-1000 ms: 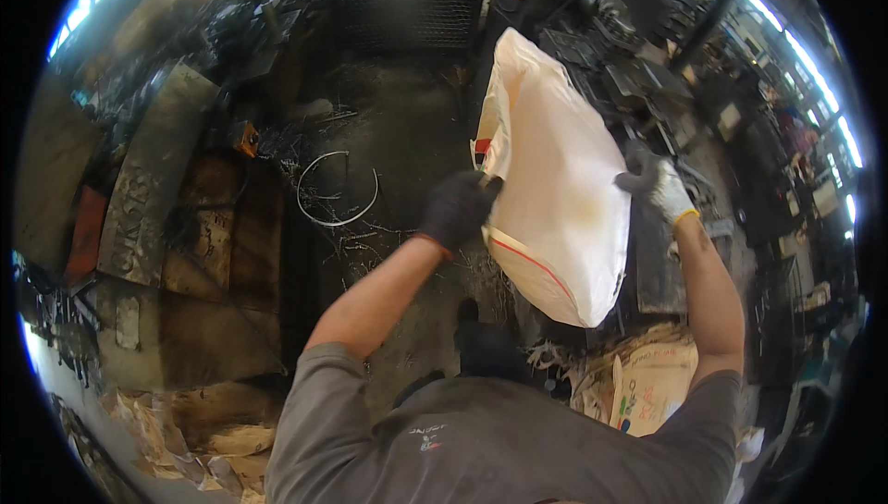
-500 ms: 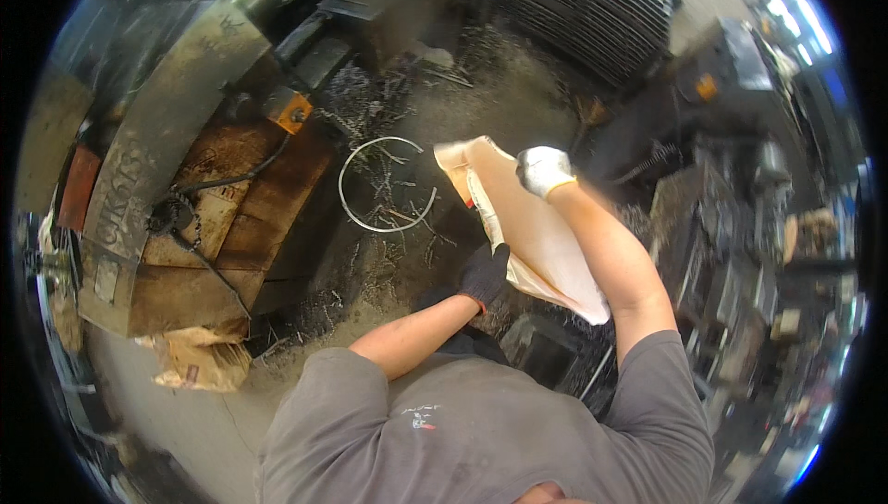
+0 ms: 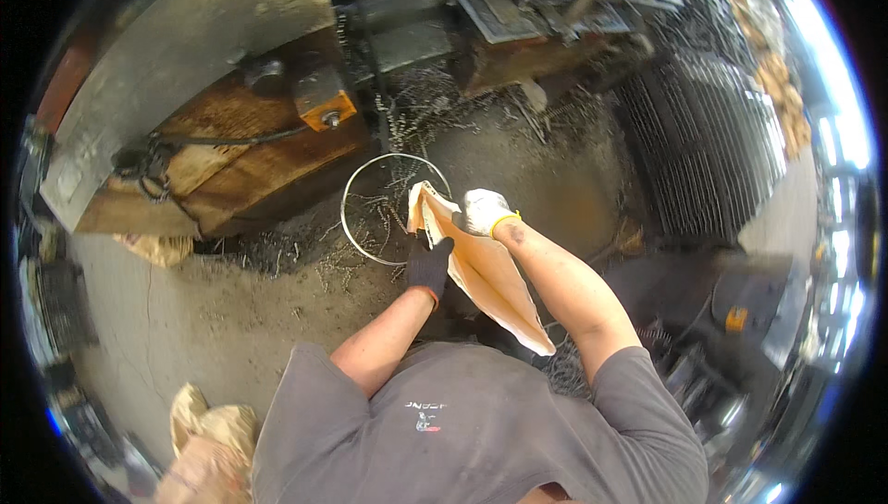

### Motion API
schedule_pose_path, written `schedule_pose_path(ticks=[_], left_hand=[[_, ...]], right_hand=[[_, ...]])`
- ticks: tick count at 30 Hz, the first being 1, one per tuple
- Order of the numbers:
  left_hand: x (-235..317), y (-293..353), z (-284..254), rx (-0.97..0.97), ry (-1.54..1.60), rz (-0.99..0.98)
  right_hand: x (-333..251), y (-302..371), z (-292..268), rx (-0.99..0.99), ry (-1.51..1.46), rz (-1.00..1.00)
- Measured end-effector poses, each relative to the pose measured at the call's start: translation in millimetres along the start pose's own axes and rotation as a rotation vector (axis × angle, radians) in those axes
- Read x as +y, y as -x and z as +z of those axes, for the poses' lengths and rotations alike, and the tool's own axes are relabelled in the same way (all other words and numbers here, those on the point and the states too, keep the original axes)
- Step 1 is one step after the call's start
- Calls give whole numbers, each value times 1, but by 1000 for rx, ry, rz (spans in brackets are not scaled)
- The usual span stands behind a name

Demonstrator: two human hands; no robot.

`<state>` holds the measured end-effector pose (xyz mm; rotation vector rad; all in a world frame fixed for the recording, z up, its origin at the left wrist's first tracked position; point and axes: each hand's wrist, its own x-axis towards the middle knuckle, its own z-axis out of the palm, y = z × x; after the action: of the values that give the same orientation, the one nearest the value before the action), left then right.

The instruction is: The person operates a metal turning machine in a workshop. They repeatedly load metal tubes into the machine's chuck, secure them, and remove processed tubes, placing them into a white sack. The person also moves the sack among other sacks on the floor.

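Workshop floor [image 3: 222, 328] strewn with metal shavings [image 3: 418, 95] lay beneath a white sack [image 3: 493, 275] before the grey shirt [image 3: 481, 425]; the left hand [image 3: 429, 267] and right hand [image 3: 487, 214] each had a gloved grip closed on it.

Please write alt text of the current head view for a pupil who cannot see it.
A person's dark-gloved left hand and white-gloved right hand hold a pale sack. To its left, a thin hoop lies on the floor among metal shavings.
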<state>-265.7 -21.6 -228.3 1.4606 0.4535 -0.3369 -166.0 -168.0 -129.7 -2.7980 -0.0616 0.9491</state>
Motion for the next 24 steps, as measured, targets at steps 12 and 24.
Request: schedule_pose_path(ticks=[12,24], left_hand=[[-72,-163,-58,1040,392,16],[-101,-167,-168,1150,-499,-91]], right_hand=[[-8,-237,10,219,283,-335],[-29,-291,92,360,-62,-886]])
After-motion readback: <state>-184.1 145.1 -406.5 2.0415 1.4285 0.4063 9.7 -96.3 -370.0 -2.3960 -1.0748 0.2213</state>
